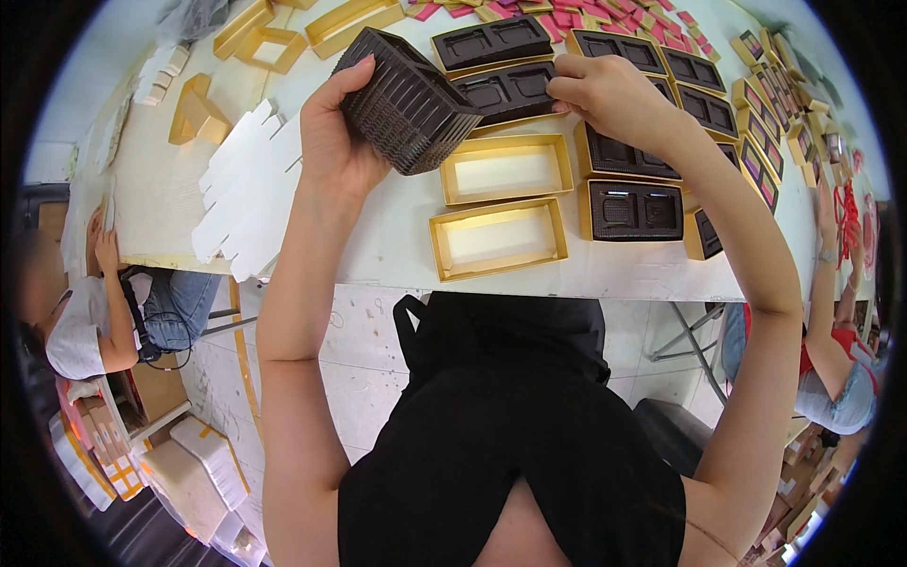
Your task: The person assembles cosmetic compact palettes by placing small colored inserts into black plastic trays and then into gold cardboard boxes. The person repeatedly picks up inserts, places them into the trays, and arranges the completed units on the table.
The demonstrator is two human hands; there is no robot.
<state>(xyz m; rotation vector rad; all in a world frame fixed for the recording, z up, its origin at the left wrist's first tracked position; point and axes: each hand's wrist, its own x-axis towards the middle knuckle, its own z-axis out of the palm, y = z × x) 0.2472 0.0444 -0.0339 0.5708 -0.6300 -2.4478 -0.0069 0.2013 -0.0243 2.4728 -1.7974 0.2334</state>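
My left hand [335, 132] grips a tall stack of nested black plastic tray inserts [406, 99], tilted above the table. With closed fingertips, my right hand [614, 94] holds the right end of a single black tray insert [510, 90], which lies in or over a gold box; how deep it sits I cannot tell. Nearer to me are two open gold boxes, one [505, 172] behind the other [498, 240], without inserts. Under and beside my right forearm stand several gold boxes fitted with black inserts, among them a front one [635, 212].
White card pieces [248, 184] lie left of my left forearm. Gold box frames [196, 111] sit at the far left, small pink and gold pieces [605, 21] at the back. Filled boxes [759, 175] line the right. One person [85, 331] sits left, another [836, 369] right.
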